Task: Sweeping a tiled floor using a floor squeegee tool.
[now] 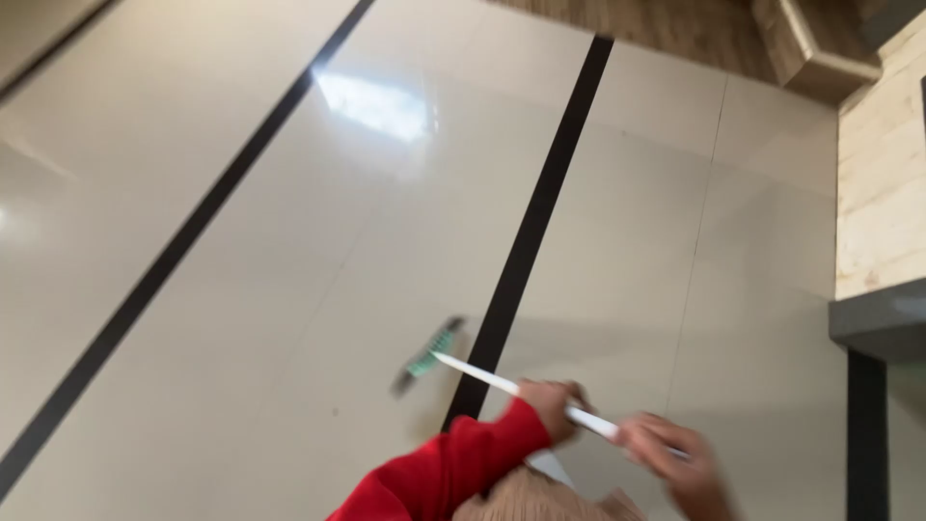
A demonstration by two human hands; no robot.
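Both hands are wrapped around a thin white handle [540,400]: the left hand [552,403], coming out of a red sleeve [453,468], is closed on it farther down toward the head, and the right hand [675,463] is closed on its upper end, blurred but clearly gripping. From the hands the handle slants away and to the left, ending at a green brush head [429,355] that rests on the floor [289,241] just beside a black strip [531,232] set into the tiles. Beyond the brush head the pale glossy tiles run wide and bare, with a second black strip [174,251] well off to the left. To the right of the hands a dark grey ledge [878,323] juts out from a light stone wall [883,174], closing that side in. Far ahead, a wooden step [815,53] borders the tiles.
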